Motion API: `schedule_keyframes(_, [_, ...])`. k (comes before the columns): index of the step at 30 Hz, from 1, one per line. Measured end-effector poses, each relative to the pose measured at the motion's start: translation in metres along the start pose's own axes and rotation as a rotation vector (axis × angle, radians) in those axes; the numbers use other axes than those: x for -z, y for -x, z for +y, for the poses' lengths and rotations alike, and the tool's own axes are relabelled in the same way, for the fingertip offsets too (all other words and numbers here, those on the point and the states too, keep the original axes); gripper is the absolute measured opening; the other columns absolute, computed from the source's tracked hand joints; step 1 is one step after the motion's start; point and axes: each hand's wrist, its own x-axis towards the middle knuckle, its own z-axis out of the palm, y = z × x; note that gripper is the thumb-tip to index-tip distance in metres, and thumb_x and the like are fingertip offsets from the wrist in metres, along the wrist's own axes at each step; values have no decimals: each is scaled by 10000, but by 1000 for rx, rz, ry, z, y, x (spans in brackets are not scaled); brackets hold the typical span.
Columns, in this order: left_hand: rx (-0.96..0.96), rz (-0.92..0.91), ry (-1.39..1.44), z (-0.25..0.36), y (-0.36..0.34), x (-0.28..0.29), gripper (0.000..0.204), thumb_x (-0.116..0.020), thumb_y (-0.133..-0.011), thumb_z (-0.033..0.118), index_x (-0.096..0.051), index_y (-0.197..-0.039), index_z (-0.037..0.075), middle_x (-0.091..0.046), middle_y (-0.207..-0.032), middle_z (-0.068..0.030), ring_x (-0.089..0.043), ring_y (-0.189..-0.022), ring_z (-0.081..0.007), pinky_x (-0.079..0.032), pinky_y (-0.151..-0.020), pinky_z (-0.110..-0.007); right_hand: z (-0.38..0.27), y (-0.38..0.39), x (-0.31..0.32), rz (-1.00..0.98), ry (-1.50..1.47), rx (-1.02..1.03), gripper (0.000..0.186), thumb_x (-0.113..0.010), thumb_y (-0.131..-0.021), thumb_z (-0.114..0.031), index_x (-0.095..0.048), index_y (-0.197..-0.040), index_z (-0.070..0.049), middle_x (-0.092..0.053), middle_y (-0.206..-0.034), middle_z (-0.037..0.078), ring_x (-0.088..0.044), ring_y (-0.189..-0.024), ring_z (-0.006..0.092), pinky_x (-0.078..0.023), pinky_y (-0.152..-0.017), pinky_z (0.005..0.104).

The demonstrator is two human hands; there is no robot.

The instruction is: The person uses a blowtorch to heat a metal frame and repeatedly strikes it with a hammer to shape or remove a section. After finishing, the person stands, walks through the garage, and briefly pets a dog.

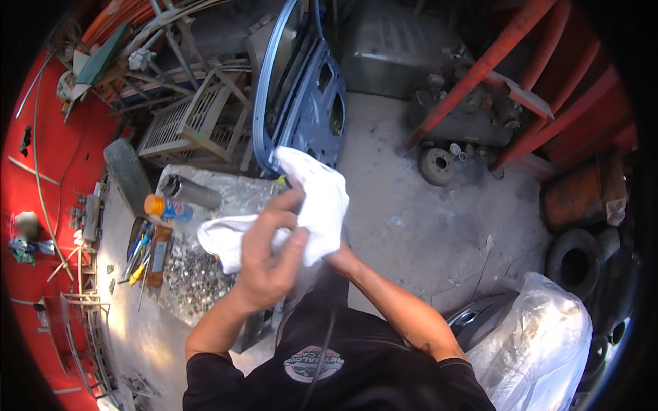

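A bunched white cloth [321, 198] is held up in front of me, with one end hanging out on the left. My left hand [269, 257] grips it, fingers curled and thumb bent inward. Of my right hand [340, 259], only the part by the wrist shows below the cloth's right side. Its fingers are hidden behind the fabric, so their grip cannot be made out. Beneath the cloth and my left hand is a low worktable [240, 183] with a dusty top.
On the table are an orange-capped blue bottle [168, 207], a dark cylinder [190, 192], screwdrivers [139, 268] and a heap of small hardware [195, 274]. A blue car door [312, 103] stands beyond. Red metal posts [480, 72], a tyre [574, 264] and a plastic-wrapped item [538, 342] are to the right.
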Motion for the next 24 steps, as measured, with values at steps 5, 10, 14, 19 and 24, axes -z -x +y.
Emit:
schedule_keyframes(5, [-48, -50, -125, -159, -99, -111, 236, -603, -864, 216, -682, -942, 8, -682, -992, -156, -614, -999, -358, -397, -989, -506, -90, -105, 97, -87, 894, 538, 324, -587, -936, -162, -594, -1218, -2, -678, -1024, 172, -690, -905, 314, -558, -813, 428])
schedule_keyframes(10, [579, 203, 200, -274, -210, -158, 327, -585, -945, 182, -590, -686, -18, -618, -632, -72, -559, -601, -157, -413, -551, -336, -149, -167, 160, -103, 1313, 46, 181, -603, -833, -92, -661, -962, 22, -666, -900, 245, -667, -921, 396, -512, -813, 474])
schedule_keyframes(14, [725, 113, 458, -411, -265, -171, 213, -582, -942, 153, -648, -821, -9, -633, -760, -53, -603, -725, -133, -488, -631, -326, -274, -227, 152, -57, 884, 433, 159, -627, -879, -132, -639, -911, 23, -648, -836, 256, -642, -833, 427, -482, -755, 506])
schedule_keyframes(19, [604, -133, 1265, -439, -406, -266, 316, -450, -1051, 224, -536, -1286, 31, -606, -1218, -125, -614, -1114, -209, -511, -1001, -353, -310, -352, 303, 223, 1253, 780, 260, -564, -966, -218, -636, -986, 31, -607, -1039, 262, -558, -1039, 443, -418, -921, 552])
schedule_keyframes(24, [740, -28, 871, -466, -606, -370, 369, -317, -1111, 238, -500, -1348, 23, -573, -1269, -97, -568, -1174, -195, -464, -1035, -321, -431, -505, 458, 457, 1108, 607, 407, -416, -1043, -275, -615, -1047, 80, -529, -1216, 265, -463, -1199, 438, -306, -1103, 532])
